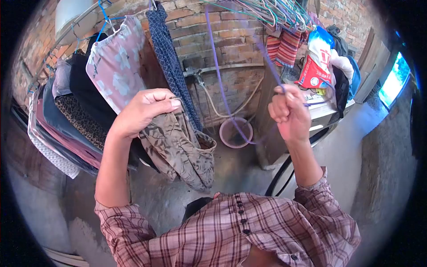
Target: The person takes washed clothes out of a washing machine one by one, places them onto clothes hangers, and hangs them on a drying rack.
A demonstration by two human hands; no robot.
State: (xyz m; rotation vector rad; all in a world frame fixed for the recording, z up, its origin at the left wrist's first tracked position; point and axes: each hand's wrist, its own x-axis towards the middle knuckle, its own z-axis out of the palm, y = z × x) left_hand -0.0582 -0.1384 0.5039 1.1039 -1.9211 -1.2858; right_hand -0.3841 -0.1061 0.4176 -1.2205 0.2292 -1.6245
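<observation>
My left hand (149, 111) is closed, pinching the top edge of a brown garment (180, 147) with a dark leaf print, which hangs down in loose folds. Its full shape is hidden by the folds. My right hand (291, 113), raised on the other side, has its fingers curled around a thin purple clothes hanger (218, 73). The hanger's long loop reaches left across the view, smeared by motion, and its hook end sticks out to the right of the fist. Garment and hanger are apart.
Several clothes, including a pink flowered garment (118, 66), hang at left. A bundle of hangers (275, 13) is at top right, above a red-and-white bag (315, 66) on a washing machine (322, 118). A pink basin (224, 135) stands by the brick wall (195, 31).
</observation>
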